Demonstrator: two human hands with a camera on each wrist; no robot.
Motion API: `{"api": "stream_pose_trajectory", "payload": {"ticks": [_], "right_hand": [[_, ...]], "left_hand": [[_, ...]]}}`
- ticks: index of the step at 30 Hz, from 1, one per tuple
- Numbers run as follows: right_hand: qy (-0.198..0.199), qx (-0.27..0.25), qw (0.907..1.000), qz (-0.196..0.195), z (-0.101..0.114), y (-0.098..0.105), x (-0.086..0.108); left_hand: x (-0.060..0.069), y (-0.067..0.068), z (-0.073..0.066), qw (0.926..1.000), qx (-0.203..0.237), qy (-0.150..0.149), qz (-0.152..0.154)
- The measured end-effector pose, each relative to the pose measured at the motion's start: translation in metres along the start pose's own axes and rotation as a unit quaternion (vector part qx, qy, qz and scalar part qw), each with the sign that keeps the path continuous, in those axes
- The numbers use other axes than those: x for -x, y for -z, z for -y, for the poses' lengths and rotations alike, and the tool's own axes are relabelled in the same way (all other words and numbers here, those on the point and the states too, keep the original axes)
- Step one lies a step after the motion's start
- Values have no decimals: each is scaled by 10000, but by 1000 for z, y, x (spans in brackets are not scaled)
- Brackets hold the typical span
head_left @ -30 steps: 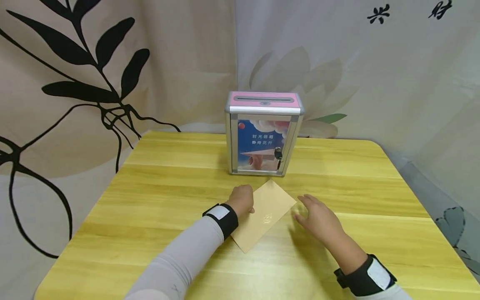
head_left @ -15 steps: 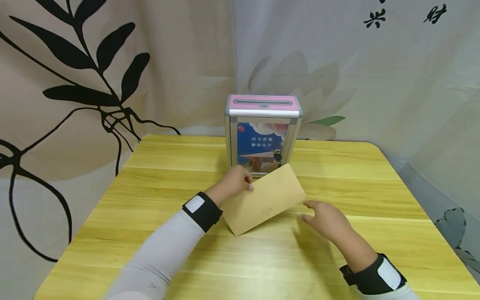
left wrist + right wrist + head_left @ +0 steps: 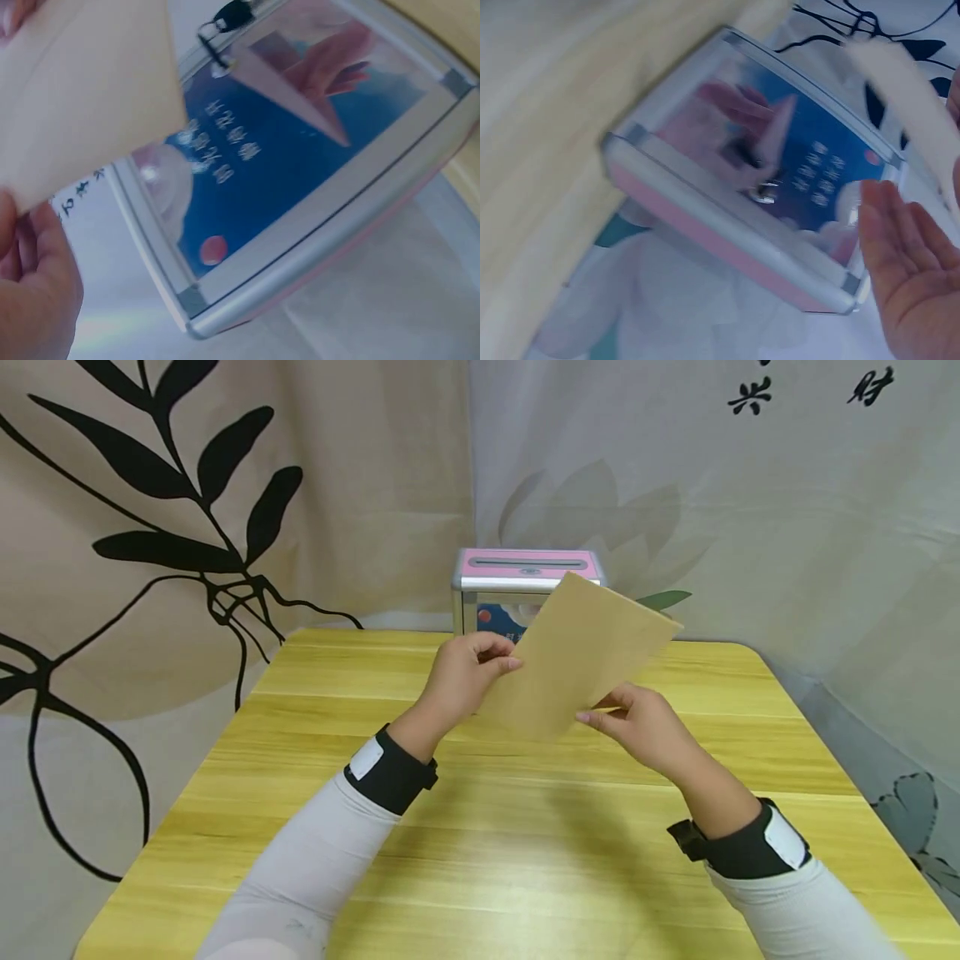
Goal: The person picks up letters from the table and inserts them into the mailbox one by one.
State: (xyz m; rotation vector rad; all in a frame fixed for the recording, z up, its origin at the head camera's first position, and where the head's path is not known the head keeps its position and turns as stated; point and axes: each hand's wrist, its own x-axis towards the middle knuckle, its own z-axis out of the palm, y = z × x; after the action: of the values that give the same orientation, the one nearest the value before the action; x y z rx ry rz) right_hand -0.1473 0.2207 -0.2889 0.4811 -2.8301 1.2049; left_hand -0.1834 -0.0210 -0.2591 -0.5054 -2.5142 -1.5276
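A plain tan envelope [image 3: 581,652] is raised off the table, tilted, in front of the box. My left hand [image 3: 468,672] pinches its left edge, thumb on the near face. At the lower right edge, my right hand [image 3: 637,727] holds it between thumb and fingers. The right wrist view shows the envelope [image 3: 911,97] nearly edge-on beside the right hand's fingers [image 3: 892,232]. Behind stands a mailbox [image 3: 529,583] with a pink slotted top and silver frame; the envelope covers much of its front. The left wrist view shows its blue picture panel [image 3: 277,172] and black-headed key [image 3: 234,15].
The wood-grain table [image 3: 480,877] extends around the mailbox and under both arms. A pale curtain [image 3: 375,485] printed with black leaves hangs close behind the table's back edge.
The envelope has risen from the table and turned, and now covers part of the mailbox. My left hand has lifted it; my right hand, earlier apart from it, now grips its lower right edge.
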Motion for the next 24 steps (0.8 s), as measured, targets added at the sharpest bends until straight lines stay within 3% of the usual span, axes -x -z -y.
{"api": "stream_pose_trajectory", "payload": {"ticks": [4, 7, 12, 16, 19, 24], "right_hand": [[309, -192, 9980, -519, 17, 13, -19], [626, -187, 9928, -1005, 29, 24, -32], [1497, 461, 9692, -1899, 46, 43, -57], [1836, 736, 9536, -2269, 59, 57, -80], [1881, 813, 9483, -2422, 66, 66, -99], [1741, 971, 9493, -2433, 71, 77, -123]], "left_hand": [[-7, 3, -10, 9953, 322, -628, -656], [-14, 9, -20, 9890, 345, -1093, -936], [-30, 23, -35, 9719, -63, -1918, -1362], [-48, 33, -44, 9535, -363, -2474, -1682], [-61, 38, -48, 9447, -490, -2668, -1840], [-81, 42, -49, 9433, -687, -2565, -1990]]}}
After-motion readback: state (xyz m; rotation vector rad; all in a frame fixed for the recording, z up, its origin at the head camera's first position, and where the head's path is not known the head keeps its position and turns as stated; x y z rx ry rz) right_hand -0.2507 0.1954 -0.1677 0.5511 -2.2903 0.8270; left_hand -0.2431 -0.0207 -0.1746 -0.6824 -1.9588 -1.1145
